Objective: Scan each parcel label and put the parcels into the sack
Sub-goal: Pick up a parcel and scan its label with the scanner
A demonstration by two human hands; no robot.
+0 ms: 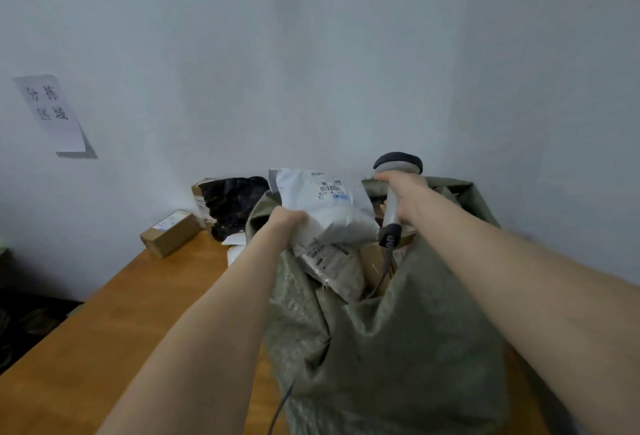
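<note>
Left hand [288,218] clenched, right hand [404,192] clenched

Head camera, facing forward-down, near sack [398,348].

Parcel label [329,189] print too small, blurred.

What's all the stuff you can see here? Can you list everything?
sack: 1, olive green, on the table
white parcel: 1, white, over the sack mouth
parcels in sack: at least 2, pale and brown, inside the mouth
black parcel: 1, black, table's back, by the wall
boxes: 2, brown, table's back left
scanner: 1, grey, above the sack
table: 1, orange-brown wood, under everything
sign: 1, white paper, wall, left
left hand: 1, grips the white parcel
right hand: 1, grips the scanner
</note>
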